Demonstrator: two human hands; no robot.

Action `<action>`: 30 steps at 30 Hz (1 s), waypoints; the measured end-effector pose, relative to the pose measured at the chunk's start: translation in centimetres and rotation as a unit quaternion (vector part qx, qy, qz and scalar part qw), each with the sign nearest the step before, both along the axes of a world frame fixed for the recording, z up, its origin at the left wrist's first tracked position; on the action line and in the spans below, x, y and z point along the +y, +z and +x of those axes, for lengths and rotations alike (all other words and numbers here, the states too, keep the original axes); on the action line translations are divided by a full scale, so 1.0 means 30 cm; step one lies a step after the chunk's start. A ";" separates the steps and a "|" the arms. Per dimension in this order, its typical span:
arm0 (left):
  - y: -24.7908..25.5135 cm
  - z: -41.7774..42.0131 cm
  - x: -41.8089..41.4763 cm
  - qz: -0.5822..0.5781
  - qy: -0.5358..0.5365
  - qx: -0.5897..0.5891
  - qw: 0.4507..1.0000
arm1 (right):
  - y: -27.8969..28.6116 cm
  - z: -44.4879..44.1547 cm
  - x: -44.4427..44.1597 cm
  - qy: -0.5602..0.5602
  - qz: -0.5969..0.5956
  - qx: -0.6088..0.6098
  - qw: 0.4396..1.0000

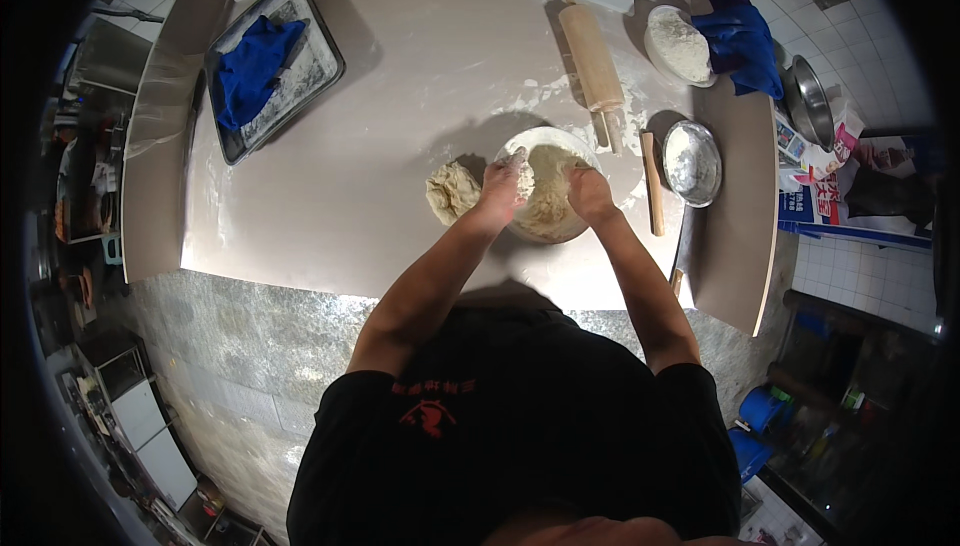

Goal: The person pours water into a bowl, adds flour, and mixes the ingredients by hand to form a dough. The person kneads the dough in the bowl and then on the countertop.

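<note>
A round mixing bowl [553, 234] with pale, crumbly dough [551, 201] in it stands near the table's front edge. My left hand [504, 184] is over the bowl's left side, with crumbly dough at its fingers; whether it grips any is unclear. Inside the right rim is my right hand [589, 190], slightly blurred, its fingers bent down and partly hidden. Just left of the bowl, a rough lump of dough [452, 192] lies on the table [337, 133].
A wooden rolling pin [592, 58] lies behind the bowl. To the right are a thin wooden stick [653, 184], a metal bowl [692, 163], a bowl of flour [679, 45] and a blue cloth [742, 40]. A floury tray [322, 73] holds another blue cloth [255, 70] at the back left.
</note>
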State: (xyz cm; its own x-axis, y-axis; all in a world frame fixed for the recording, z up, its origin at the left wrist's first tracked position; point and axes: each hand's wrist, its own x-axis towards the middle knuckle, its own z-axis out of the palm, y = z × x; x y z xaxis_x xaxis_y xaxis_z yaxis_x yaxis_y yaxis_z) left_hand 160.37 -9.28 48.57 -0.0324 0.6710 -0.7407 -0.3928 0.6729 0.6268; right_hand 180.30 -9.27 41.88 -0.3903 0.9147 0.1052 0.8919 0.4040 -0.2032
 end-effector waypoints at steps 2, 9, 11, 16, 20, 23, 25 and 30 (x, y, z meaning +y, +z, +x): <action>-0.013 -0.001 -0.003 0.010 -0.001 -0.016 1.000 | -0.025 -0.007 0.008 0.022 0.040 0.000 0.999; -0.032 -0.067 -0.017 0.068 -0.002 -0.110 0.992 | 0.018 -0.077 0.004 -0.016 -0.158 0.090 0.983; -0.037 -0.075 -0.028 0.070 0.003 -0.126 0.989 | 0.017 -0.063 -0.007 -0.012 -0.167 0.100 0.981; -0.096 -0.064 -0.038 0.066 0.033 -0.132 0.989 | 0.025 -0.145 -0.097 0.071 -0.143 0.029 0.987; -0.103 -0.044 -0.044 0.049 -0.005 -0.144 0.988 | 0.067 -0.093 -0.038 -0.036 -0.124 0.123 0.984; -0.154 -0.014 -0.050 0.030 0.025 -0.215 0.976 | 0.246 -0.111 -0.011 -0.071 -0.133 0.218 0.964; -0.076 0.025 -0.054 0.005 0.028 -0.225 0.974 | 0.323 -0.141 -0.022 -0.061 -0.175 0.209 0.960; -0.127 0.051 -0.047 -0.020 0.062 -0.234 0.970 | 0.385 -0.139 -0.027 -0.092 -0.158 0.261 0.948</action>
